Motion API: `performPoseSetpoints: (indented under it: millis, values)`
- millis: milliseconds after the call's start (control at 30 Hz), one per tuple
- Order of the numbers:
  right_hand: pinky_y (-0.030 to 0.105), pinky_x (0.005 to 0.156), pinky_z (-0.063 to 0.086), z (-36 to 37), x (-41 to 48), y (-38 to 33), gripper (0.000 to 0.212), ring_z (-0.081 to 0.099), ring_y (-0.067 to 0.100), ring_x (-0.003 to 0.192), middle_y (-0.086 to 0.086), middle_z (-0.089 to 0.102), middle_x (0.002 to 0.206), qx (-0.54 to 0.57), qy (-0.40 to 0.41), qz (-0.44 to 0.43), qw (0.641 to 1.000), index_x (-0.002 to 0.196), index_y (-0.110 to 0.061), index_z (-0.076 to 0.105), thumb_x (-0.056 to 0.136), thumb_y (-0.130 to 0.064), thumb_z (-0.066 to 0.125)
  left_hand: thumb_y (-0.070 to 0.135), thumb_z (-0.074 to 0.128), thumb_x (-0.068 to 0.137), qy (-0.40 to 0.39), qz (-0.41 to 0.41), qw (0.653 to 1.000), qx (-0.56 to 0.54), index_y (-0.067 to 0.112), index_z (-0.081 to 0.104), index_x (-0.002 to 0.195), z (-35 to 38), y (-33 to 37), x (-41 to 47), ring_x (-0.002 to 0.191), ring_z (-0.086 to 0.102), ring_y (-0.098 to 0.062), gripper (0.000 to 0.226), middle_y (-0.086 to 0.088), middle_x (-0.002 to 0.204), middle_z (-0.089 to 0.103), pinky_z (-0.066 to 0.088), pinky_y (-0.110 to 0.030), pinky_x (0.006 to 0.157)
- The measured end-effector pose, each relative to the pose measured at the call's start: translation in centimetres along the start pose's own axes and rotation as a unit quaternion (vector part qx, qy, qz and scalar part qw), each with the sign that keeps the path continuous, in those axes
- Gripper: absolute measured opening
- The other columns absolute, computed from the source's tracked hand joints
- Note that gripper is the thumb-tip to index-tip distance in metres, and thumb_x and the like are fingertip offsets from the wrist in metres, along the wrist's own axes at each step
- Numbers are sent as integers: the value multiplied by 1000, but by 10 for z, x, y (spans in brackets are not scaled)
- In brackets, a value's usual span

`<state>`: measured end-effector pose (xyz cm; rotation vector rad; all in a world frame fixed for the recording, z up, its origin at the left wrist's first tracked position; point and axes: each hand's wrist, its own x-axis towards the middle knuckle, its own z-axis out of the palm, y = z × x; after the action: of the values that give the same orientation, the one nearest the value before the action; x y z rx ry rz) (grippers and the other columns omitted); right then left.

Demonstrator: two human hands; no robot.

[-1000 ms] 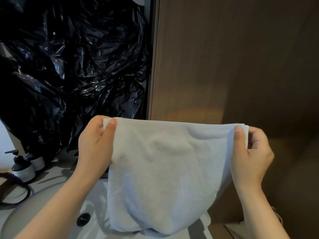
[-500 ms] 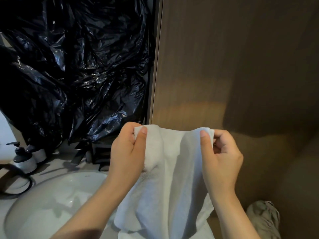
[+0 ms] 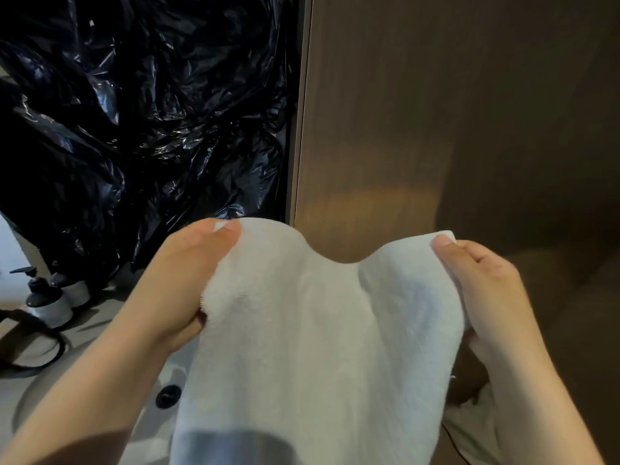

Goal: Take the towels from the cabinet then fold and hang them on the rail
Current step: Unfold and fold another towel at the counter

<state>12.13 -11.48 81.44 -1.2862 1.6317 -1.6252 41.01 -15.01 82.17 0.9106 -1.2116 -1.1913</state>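
A white, fluffy terry-cloth towel point(image 3: 322, 333) hangs in the air, held up by its two top corners. The left hand point(image 3: 188, 283) pinches the upper left corner under its thumb; the right hand point(image 3: 483, 290) pinches the upper right corner likewise. Between the two the top edge sags in a shallow dip, and the cloth falls downward in soft vertical folds to the bottom of the view.

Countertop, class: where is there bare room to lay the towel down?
Bare counter lies between the pump bottles and the left forearm. The far left is crowded by those bottles and a black cord. The towel hides the rest.
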Motion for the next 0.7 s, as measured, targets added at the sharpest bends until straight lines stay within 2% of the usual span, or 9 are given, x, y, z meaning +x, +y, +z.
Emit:
performPoseSetpoints:
  millis: [67,100,200,300,367,467,567,700]
  values:
    - [16,40,39,11,10,23,40,49,9,48,4,56,62,-17,8,11,1000,76,-12,63,90,-49,61,27,52,99,18,-33,998,59,18,69,87,-1,-24,15,59,63,-8,23,3,70,68,47,-22,49]
    - [17,42,40,19,16,38,40,48,8,49,3,55,61,-36,20,13,999,75,-10,62,91,-46,61,28,51,99,40,-41,991,122,18,67,86,-1,-42,24,63,62,-11,23,2,72,68,46,-25,52]
    - [24,55,41,36,28,90,34,54,15,62,5,59,69,-92,54,18,994,79,-11,61,96,-40,57,29,48,99,92,-27,929,358,10,59,88,-12,-102,48,74,55,-22,24,-5,80,63,37,-31,56]
    - [21,58,41,31,32,134,20,60,12,70,-5,62,77,-145,67,13,987,86,-24,59,98,-40,53,28,46,100,108,-16,882,459,8,54,94,-40,-156,58,67,52,-26,22,-7,72,58,33,-34,54]
    - [18,55,41,23,33,153,17,60,9,67,-7,61,74,-194,60,-18,979,85,-29,55,98,-40,53,29,44,101,112,-9,865,489,12,54,98,-54,-179,57,64,53,-27,20,-4,68,57,37,-36,55]
    - [15,48,41,19,35,166,17,59,4,64,-8,59,70,-243,41,-65,967,85,-28,53,99,-40,52,33,42,100,103,25,862,495,19,49,96,-56,-197,52,66,58,-34,17,-6,67,59,46,-41,58]
    - [23,51,43,22,33,167,16,57,5,63,-12,58,71,-281,32,-109,953,88,-29,52,99,-40,51,38,38,100,92,61,867,485,27,42,92,-48,-199,46,62,57,-29,14,-1,65,58,47,-40,56]
    - [17,47,38,29,29,153,14,57,5,61,-13,57,66,-264,24,-127,956,90,-30,55,96,-42,52,36,42,99,103,90,876,463,23,48,91,-35,-189,42,60,57,-21,17,1,62,58,46,-38,56]
